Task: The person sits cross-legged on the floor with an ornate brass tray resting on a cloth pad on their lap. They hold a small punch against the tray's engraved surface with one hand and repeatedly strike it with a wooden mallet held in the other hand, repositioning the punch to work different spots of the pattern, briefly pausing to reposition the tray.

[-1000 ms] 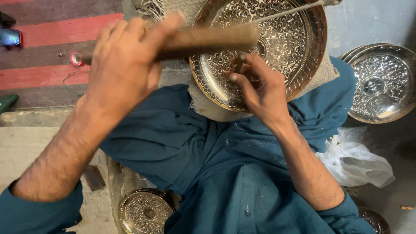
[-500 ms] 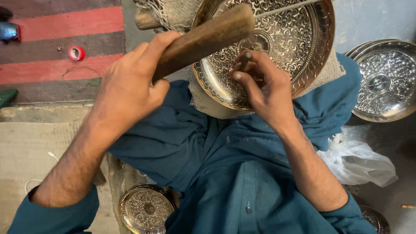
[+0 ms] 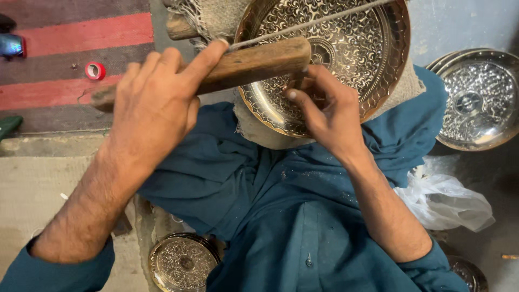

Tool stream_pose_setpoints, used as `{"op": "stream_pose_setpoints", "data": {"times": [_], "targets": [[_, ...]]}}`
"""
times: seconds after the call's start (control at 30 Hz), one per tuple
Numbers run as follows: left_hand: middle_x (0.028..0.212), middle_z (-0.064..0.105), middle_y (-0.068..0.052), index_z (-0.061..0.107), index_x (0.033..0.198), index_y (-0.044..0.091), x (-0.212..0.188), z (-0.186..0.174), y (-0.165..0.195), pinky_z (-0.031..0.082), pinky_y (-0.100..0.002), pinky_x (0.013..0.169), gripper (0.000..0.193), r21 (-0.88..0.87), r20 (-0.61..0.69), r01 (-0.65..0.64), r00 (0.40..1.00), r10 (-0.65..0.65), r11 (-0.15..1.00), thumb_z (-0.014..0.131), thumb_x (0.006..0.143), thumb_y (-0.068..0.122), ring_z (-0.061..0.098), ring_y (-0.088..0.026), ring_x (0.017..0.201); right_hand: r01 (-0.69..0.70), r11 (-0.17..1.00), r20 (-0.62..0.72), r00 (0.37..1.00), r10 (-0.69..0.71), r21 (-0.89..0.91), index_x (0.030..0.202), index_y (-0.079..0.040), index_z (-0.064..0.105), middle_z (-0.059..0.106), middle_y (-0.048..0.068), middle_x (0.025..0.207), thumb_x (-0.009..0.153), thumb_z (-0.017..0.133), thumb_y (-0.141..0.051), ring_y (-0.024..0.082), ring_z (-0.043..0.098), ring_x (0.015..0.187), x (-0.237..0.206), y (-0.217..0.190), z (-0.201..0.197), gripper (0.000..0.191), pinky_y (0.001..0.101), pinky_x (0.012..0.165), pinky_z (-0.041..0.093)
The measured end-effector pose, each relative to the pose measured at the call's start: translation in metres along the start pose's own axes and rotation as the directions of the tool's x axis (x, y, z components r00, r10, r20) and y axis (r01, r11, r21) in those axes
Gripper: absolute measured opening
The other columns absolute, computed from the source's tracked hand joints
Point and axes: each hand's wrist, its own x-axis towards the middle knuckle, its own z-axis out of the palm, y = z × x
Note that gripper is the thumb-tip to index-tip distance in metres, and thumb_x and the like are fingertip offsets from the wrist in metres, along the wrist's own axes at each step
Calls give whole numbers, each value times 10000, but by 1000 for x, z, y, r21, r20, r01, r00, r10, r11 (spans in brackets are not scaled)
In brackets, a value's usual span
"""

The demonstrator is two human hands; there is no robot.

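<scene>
The left hand [image 3: 154, 111] gripped a wooden mallet [image 3: 238, 67] raised above the right hand [image 3: 324, 111], which pinched a small punch against the engraved tray [image 3: 378, 65] to steady it.

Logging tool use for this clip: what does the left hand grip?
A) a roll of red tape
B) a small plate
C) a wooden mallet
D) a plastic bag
C: the left hand wraps the wooden mallet, held over the engraved brass tray.

Engraved tray [image 3: 346, 48] top cut off by frame edge. Tool under right hand [image 3: 324, 111] fingers hidden. Silver plate [image 3: 478, 97] clipped at the right edge.
</scene>
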Motion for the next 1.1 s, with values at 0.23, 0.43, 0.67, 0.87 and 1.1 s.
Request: {"op": "stream_pose_setpoints", "data": {"times": [0.23,0.43,0.67,0.87,1.1], "targets": [[1217,671,-220,348,1586,164,-11,0,1,546,-451,790,793,-574,-13,91,993,-120,814,649,877,-24,706,-400,975,80,997,134,988,-80,8,1296,-27,596,757,65,1009,1039,690,22,134,749,958,3,0,-15,278,286,841,617],[1202,699,-217,387,1538,179,-14,10,9,540,-440,687,789,-572,46,154,987,-155,806,653,822,-19,703,-377,816,103,994,77,992,-105,32,1285,-5,580,743,76,1010,1028,712,29,145,763,1031,2,4,-9,291,287,857,648],[1069,672,-189,436,1516,211,-15,12,8,533,-510,768,761,-331,69,206,979,-194,921,692,825,19,679,-421,910,81,997,51,995,-82,12,1274,-4,596,754,72,992,1015,735,14,130,757,982,1,5,-6,294,276,835,647],[1203,624,-181,366,1535,179,-11,14,10,537,-514,912,763,-446,-116,28,989,-88,895,667,859,-7,638,-433,1117,73,997,41,997,-72,-37,1261,-7,605,742,60,941,1004,747,3,120,741,916,1,4,-7,294,271,784,633],[1053,551,-153,399,1620,154,-13,13,10,480,-504,867,854,-278,-54,32,997,-49,960,713,838,16,595,-379,997,121,991,67,991,-117,-63,1273,-25,607,761,46,965,1023,741,-21,116,765,913,3,5,-8,284,261,791,645]]}}
